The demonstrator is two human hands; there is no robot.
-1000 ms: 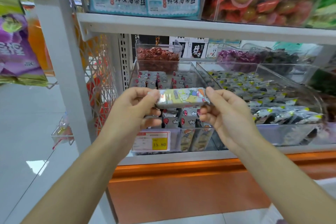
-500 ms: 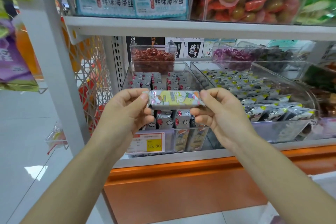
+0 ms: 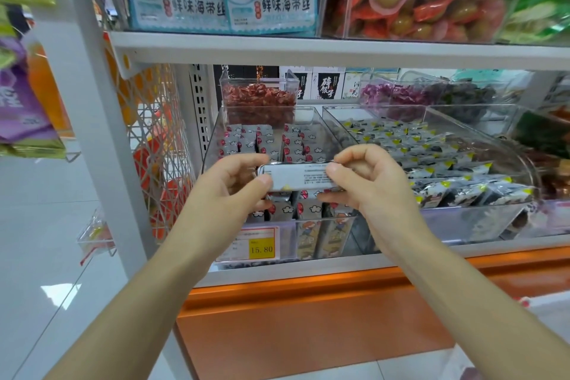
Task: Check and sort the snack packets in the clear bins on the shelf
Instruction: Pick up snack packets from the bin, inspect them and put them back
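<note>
A long narrow snack packet [image 3: 297,176] is held level between both hands, its pale back with small print facing me. My left hand [image 3: 228,188] pinches its left end and my right hand [image 3: 367,185] pinches its right end. It hovers above the left clear bin [image 3: 216,136], which holds rows of grey packets with red ends [image 3: 243,140]. To the right stands a wider clear bin [image 3: 481,219] filled with dark packets with yellow corners [image 3: 431,163].
A small clear box of red snacks [image 3: 257,99] sits behind the left bin. A yellow price tag [image 3: 261,248] hangs on the bin front. The upper shelf [image 3: 308,48] carries seaweed bags and red packets. A white upright post [image 3: 92,102] stands at the left.
The packet has been turned over: its colourful printed front faced me before, and now the pale back with text does. Both hands kept their grip on its ends.
</note>
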